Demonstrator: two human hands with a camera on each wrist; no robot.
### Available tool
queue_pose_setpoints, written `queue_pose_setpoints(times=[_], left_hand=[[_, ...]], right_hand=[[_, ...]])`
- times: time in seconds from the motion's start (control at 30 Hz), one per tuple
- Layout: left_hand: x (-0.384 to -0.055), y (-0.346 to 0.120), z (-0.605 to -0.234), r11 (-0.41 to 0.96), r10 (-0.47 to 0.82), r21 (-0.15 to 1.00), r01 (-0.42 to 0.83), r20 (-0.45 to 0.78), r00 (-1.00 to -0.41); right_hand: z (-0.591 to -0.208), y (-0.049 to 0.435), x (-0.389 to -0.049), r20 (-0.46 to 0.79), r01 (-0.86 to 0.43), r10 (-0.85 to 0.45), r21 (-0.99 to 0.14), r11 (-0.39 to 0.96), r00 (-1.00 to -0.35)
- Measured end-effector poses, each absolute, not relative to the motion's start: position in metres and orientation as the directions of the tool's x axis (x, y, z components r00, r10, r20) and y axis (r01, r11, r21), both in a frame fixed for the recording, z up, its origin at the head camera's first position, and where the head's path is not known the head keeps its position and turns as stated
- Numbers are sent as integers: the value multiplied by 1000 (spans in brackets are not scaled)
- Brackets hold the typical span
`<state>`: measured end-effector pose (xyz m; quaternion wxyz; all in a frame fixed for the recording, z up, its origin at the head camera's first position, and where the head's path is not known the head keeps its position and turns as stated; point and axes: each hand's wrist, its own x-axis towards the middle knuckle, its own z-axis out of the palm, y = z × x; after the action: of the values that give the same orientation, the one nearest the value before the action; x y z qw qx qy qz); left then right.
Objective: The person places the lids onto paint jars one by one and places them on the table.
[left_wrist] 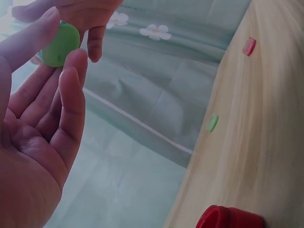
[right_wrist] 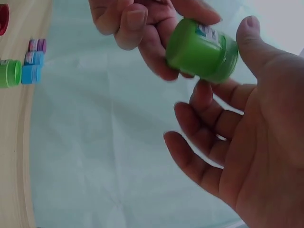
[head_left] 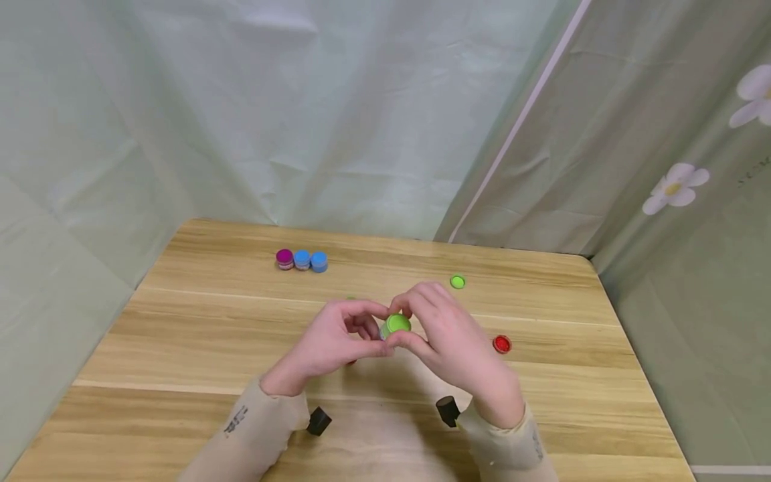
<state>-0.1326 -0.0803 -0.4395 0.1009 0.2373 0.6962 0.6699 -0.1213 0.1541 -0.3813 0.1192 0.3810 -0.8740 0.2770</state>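
You have the green jar [right_wrist: 202, 52] raised above the wooden table [head_left: 199, 321], between your two hands. Your left hand [head_left: 334, 338] pinches it between thumb and fingers; your right hand [head_left: 448, 335] curls thumb and forefinger around its other end. Beyond your right hand lies a green lid [head_left: 458, 282], and to its right a red lid [head_left: 502, 344]. Near the far edge stand a purple jar [head_left: 285, 260] and two blue jars [head_left: 310, 261], side by side. An uncapped red jar [left_wrist: 230, 218] shows in the left wrist view.
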Motion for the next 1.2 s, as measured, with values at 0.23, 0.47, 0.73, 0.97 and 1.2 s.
queue_pose_setpoints(times=[0.23, 0.47, 0.73, 0.97, 1.2], left_hand=[[-133, -78, -440, 28, 455, 973, 229, 191, -870], [-132, -77, -439, 39, 440, 987, 155, 123, -890], [-131, -79, -438, 39, 476, 986, 161, 123, -871], [-131, -80, -439, 21, 501, 983, 183, 149, -853], [-132, -81, -441, 33, 484, 976, 215, 173, -858]], right_hand=[[-384, 151, -119, 375, -644, -525, -420, 639, -764], [-379, 159, -119, 408, -635, -487, -494, 594, -772], [-375, 167, -125, 446, -819, -693, -395, 416, -567], [-375, 167, -126, 487, -851, -703, -369, 373, -519], [-377, 167, -125, 470, -824, -677, -349, 446, -566]])
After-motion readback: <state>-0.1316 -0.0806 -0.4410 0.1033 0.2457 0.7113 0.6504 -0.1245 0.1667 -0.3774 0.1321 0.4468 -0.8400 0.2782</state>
